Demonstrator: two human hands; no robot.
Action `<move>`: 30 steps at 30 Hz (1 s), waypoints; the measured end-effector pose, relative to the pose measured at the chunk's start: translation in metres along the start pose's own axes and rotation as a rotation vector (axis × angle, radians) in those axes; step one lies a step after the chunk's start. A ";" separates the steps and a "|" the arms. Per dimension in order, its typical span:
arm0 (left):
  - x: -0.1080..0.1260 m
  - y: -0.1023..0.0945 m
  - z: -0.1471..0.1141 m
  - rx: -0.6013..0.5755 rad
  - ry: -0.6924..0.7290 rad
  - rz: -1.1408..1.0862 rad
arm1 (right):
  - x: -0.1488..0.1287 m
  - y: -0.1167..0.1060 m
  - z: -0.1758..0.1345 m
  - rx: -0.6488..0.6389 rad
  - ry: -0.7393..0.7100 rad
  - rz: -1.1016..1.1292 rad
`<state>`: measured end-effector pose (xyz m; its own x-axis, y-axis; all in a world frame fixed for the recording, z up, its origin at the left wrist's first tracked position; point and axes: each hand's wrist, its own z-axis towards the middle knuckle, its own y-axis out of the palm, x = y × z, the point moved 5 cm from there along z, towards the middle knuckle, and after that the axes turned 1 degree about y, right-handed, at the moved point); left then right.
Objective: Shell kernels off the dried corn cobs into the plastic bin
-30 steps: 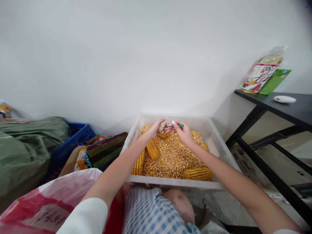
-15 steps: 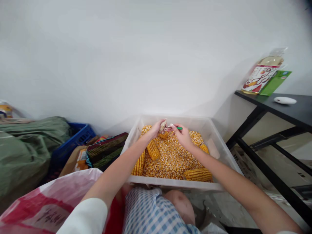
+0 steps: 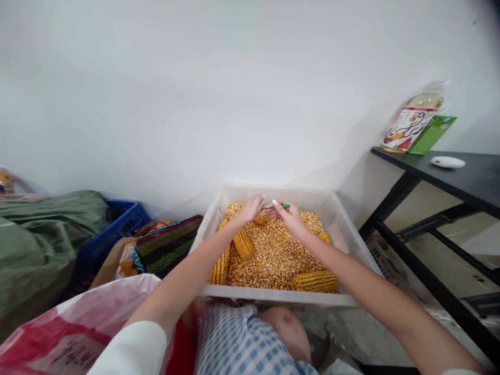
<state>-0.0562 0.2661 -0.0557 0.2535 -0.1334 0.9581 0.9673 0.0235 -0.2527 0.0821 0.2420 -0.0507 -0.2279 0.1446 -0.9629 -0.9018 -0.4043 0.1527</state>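
My left hand [image 3: 252, 209] is closed around a pale, stripped-looking corn cob, mostly hidden by the fingers now. In my right hand [image 3: 291, 217] is a green-handled screwdriver-like tool [image 3: 286, 206], its thin dark shaft pointing left at the cob. Both hands are close together above the far half of a translucent plastic bin [image 3: 281, 296]. Loose corn kernels [image 3: 273, 263] fill much of it. Whole yellow ears lie on them: one ear [image 3: 244, 244] below my left hand, another ear [image 3: 220, 268] along the left wall, and a third ear [image 3: 315, 282] at the front right.
A black table [image 3: 476, 169] on the right bears a bottle [image 3: 412, 125], a green packet [image 3: 433, 134] and a white oval object [image 3: 448, 162]. To the left are a red-white bag [image 3: 89, 323], a mesh bag [image 3: 167, 247], a blue crate [image 3: 117, 224] and green cloth [image 3: 47, 234]. A wall rises behind.
The pale cob has turned or sunk out of sight behind my left fingers. Both hands keep their grips near the same spot over the bin. The whole view has shifted slightly.
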 end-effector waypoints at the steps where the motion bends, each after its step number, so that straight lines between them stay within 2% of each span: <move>1: 0.003 -0.002 0.000 0.011 0.074 0.095 | 0.002 -0.001 0.001 -0.021 0.034 0.014; 3: 0.009 -0.005 -0.002 0.016 0.227 0.293 | 0.004 -0.003 0.002 -0.071 0.080 0.041; 7: 0.020 -0.001 -0.011 -0.089 0.422 0.499 | 0.005 -0.006 0.003 -0.146 0.136 0.091; 12: 0.032 0.004 -0.021 -0.144 0.511 0.604 | 0.006 -0.009 0.005 -0.204 0.183 0.049; 15: 0.029 0.004 -0.017 -0.128 0.444 0.545 | 0.006 -0.007 0.005 -0.246 0.203 0.042; 18: 0.018 0.000 -0.005 -0.065 0.265 0.387 | 0.001 -0.005 0.005 -0.204 0.180 0.058; 22: 0.004 0.002 0.002 -0.139 -0.003 0.034 | -0.012 -0.007 0.005 -0.097 0.074 0.057; 26: 0.005 0.006 -0.002 -0.160 -0.058 -0.220 | -0.020 -0.008 0.006 -0.079 0.016 0.029; 30: 0.003 0.007 -0.002 -0.140 -0.075 -0.284 | -0.018 -0.001 0.004 -0.150 0.014 -0.023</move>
<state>-0.0490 0.2642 -0.0545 -0.0215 -0.0418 0.9989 0.9898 -0.1417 0.0154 0.0859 0.2438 -0.0328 -0.2012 0.1431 -0.9690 -0.8417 -0.5312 0.0963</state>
